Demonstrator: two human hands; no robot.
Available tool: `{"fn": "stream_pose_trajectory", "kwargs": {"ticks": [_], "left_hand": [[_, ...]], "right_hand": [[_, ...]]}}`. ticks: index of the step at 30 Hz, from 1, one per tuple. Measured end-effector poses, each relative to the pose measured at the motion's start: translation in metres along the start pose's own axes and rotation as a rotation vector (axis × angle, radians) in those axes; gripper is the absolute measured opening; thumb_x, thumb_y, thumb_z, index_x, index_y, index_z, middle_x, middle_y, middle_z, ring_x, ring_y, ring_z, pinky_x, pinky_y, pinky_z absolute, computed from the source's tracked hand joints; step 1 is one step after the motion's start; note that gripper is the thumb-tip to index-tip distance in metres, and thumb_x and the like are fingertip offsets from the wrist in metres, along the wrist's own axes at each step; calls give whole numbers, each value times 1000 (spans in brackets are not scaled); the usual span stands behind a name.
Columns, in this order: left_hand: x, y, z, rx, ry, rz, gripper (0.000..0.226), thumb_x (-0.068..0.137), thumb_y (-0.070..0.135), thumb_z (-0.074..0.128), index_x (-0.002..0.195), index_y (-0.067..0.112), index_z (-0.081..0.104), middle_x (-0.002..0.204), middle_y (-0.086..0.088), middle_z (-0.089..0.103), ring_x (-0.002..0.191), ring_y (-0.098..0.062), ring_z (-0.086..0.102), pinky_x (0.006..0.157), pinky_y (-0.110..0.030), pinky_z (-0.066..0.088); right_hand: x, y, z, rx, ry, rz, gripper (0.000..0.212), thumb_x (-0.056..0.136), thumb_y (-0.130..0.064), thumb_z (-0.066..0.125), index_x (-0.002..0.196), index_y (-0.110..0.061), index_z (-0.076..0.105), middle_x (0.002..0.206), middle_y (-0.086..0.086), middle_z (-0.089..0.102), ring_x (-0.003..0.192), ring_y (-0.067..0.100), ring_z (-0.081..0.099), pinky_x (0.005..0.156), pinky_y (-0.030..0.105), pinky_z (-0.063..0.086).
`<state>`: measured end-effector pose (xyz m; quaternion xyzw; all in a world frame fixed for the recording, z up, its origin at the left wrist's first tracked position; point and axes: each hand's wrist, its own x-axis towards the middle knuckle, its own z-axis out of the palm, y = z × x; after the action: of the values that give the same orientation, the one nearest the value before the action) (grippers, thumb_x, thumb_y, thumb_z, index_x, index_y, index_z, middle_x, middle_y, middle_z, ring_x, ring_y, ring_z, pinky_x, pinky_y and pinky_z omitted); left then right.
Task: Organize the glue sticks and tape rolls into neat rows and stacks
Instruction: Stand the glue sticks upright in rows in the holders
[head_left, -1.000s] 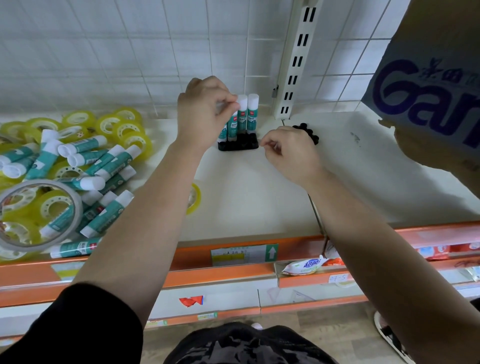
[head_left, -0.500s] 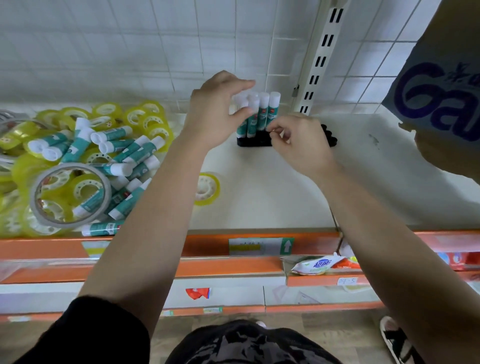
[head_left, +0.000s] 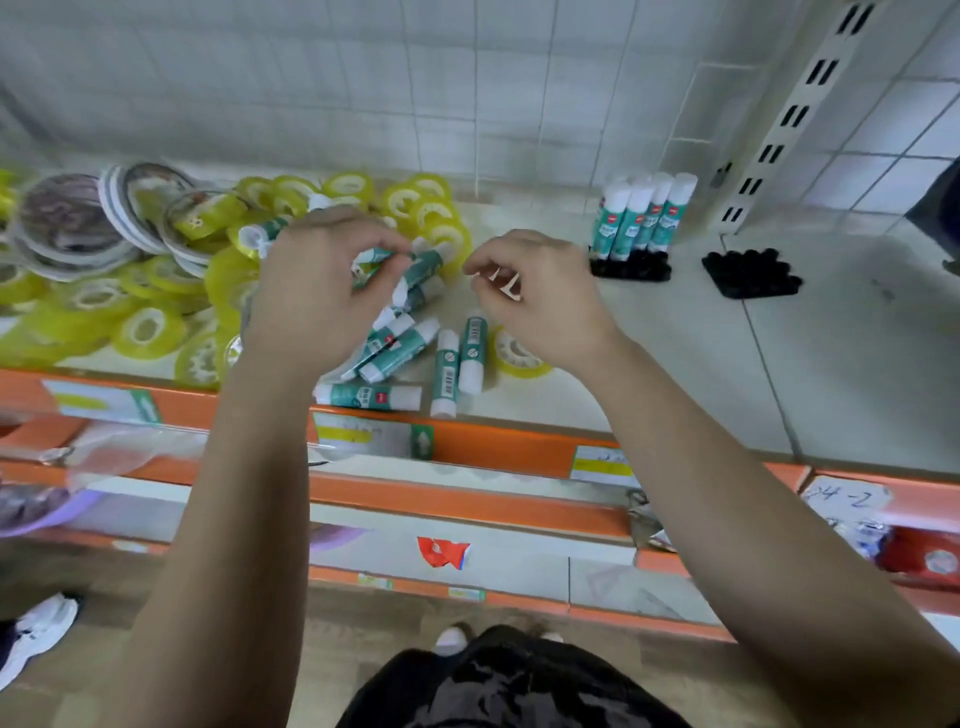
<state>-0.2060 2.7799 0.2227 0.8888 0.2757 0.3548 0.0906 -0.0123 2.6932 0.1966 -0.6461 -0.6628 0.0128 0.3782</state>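
The left grip (head_left: 317, 291) hangs over a loose heap of glue sticks (head_left: 387, 351) on the white shelf (head_left: 675, 374), knuckles up. Its fingers and thumb are curled in and pinch one glue stick (head_left: 425, 264) at the top of the heap; the stick's teal body pokes out to the right of the thumb. The picture is slightly blurred there, so how firmly it is held is hard to see.

The right grip (head_left: 540, 299) hovers just right of the heap, apart from the left grip. Its fingers are clenched in toward the palm and nothing shows between them. A single yellow tape roll (head_left: 519, 358) lies flat on the shelf just below its wrist, beside two glue sticks lying side by side.

More yellow tape rolls (head_left: 148, 330) lie scattered to the left of and behind the heap, some overlapping. Larger pale rolls (head_left: 67, 223) lean together at the far left.

Well to the right of both grips, near the back wall, four glue sticks (head_left: 644, 218) stand upright in a row in a black holder (head_left: 631, 269). A second black holder (head_left: 750, 273) sits just beside it, at the foot of a slotted upright (head_left: 810, 104). An orange price strip (head_left: 498, 449) runs along the shelf's front edge
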Motion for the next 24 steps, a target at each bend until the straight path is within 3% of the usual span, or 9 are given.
{"fn": "stream_pose_trajectory", "kwargs": {"ticks": [4, 8, 15, 20, 24], "left_hand": [[-10, -11, 0, 57, 0, 45, 18, 89, 24, 64, 98, 11, 75, 96, -8, 71, 88, -30, 65, 80, -39, 51], [-22, -11, 7, 9, 19, 54, 16, 90, 21, 63, 98, 13, 75, 99, -5, 70, 86, -28, 66, 80, -49, 52], [-27, 2, 18, -19, 26, 85, 15, 89, 21, 62, 95, 14, 75, 96, -4, 70, 90, -29, 64, 79, -53, 49], [-28, 8, 23, -29, 24, 75, 14, 89, 20, 64, 96, 16, 75, 97, -2, 70, 92, -28, 64, 79, -52, 49], [-28, 11, 25, -34, 27, 65, 15, 90, 21, 63, 96, 16, 76, 97, 0, 71, 93, -26, 63, 80, -51, 48]], "right_hand": [[-6, -7, 12, -31, -97, 5, 17, 83, -17, 59, 90, -12, 74, 86, 6, 67, 78, 21, 61, 73, 40, 51], [-13, -1, 14, -123, -86, 63, 16, 85, -17, 61, 91, -9, 74, 87, 10, 67, 81, 26, 60, 73, 38, 49], [-15, 6, 16, -192, -173, 118, 30, 90, -34, 55, 87, -11, 74, 78, 7, 60, 81, 28, 55, 78, 34, 44], [-16, 4, 14, -83, -154, 190, 20, 89, -30, 65, 89, -11, 70, 83, 4, 66, 83, 21, 56, 73, 28, 39], [-17, -3, 4, 171, -99, 321, 12, 90, -22, 65, 91, -11, 63, 76, 2, 64, 66, 14, 55, 63, 25, 43]]}}
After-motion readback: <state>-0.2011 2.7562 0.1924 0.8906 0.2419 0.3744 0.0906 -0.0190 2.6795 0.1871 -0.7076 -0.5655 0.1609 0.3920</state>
